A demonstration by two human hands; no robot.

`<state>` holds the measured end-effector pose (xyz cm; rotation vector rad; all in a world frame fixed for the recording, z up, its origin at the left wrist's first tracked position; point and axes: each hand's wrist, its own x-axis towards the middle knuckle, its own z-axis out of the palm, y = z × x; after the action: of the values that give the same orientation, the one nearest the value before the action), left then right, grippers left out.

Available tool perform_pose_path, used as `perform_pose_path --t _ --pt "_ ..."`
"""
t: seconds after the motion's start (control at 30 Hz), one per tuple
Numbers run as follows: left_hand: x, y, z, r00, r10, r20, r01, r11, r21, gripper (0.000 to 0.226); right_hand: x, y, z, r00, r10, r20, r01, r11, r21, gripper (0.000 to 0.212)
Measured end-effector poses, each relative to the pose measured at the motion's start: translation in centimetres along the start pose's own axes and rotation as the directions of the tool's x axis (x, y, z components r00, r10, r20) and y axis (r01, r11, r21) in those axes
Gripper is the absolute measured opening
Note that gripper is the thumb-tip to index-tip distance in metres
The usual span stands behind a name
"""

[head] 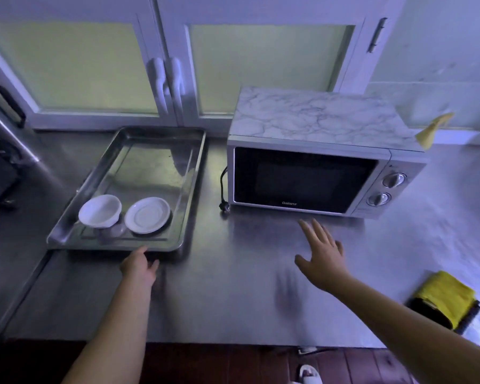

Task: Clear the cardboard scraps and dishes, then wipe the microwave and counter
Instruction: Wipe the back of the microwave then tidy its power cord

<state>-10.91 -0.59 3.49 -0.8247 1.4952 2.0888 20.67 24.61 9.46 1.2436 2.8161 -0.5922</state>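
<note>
A steel tray (194, 173) lies on the steel counter (233, 295), left of the microwave (302, 178). In the tray's near end sit a white bowl (100, 210) and a white saucer (147, 214). My left hand (139, 266) touches the tray's near rim, fingers curled at its edge. My right hand (323, 250) hovers open over the counter just in front of the microwave door, fingers spread and holding nothing. A yellow cloth (444, 297) lies at the counter's right front. A yellow scrap (431, 131) sticks up behind the microwave's right rear corner.
White cabinet doors with frosted panes stand behind the counter. A dark appliance with a steel side fills the far left. The microwave's black cord and plug (223, 206) lie between tray and microwave. A slippered foot shows on the floor below the counter edge.
</note>
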Motion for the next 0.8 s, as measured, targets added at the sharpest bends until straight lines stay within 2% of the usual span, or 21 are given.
perform_pose_path --t 0.07,0.1,0.17,0.2,0.3,0.4,0.53,0.67,0.73,0.8 --pt "-1.9 -1.1 0.0 0.969 0.166 -0.184 -0.145 0.982 0.125 0.053 -2.1 1.0 1.4 0.998 0.059 0.03 -0.061 0.997 0.052 0.08" --pt "-3.1 -1.9 0.1 0.95 0.253 -0.185 -0.222 0.959 0.175 0.047 -3.2 1.6 2.0 0.995 0.095 0.041 -0.098 0.992 0.084 0.079" --pt "-5.8 -4.2 0.8 0.942 0.335 -0.036 -0.315 0.914 0.256 0.022 -5.6 3.0 3.2 0.98 0.188 0.058 -0.195 0.967 0.162 0.076" --pt "-7.1 -5.6 1.3 0.945 0.318 0.07 -0.325 0.903 0.28 0.014 -6.8 3.8 3.7 0.968 0.241 0.063 -0.249 0.947 0.205 0.074" --pt "-10.8 -10.5 3.4 0.91 0.153 0.384 -0.297 0.889 0.348 0.015 -10.6 6.5 4.9 0.917 0.396 0.047 -0.388 0.857 0.338 0.064" --pt "-14.3 -15.8 5.5 0.817 -0.072 0.572 -0.291 0.805 0.517 0.011 -13.9 9.6 4.8 0.839 0.544 0.029 -0.488 0.727 0.483 0.05" --pt "-19.0 -22.8 7.1 0.676 -0.35 0.649 -0.367 0.603 0.708 0.007 -17.4 14.9 2.3 0.678 0.734 -0.034 -0.562 0.548 0.62 0.042" --pt "-23.3 -28.3 8.9 0.533 -0.522 0.666 -0.547 0.389 0.742 0.01 -19.6 20.5 0.1 0.495 0.867 -0.055 -0.495 0.334 0.802 0.033" --pt "-25.2 -30.4 10.6 0.481 -0.554 0.68 -0.651 0.295 0.7 0.012 -20.3 23.0 -0.1 0.444 0.896 -0.006 -0.456 0.231 0.859 0.027" --pt "-27.0 -32.4 12.7 0.444 -0.55 0.707 -0.735 0.227 0.639 0.011 -20.7 25.6 0.0 0.439 0.897 0.058 -0.431 0.153 0.889 0.026"
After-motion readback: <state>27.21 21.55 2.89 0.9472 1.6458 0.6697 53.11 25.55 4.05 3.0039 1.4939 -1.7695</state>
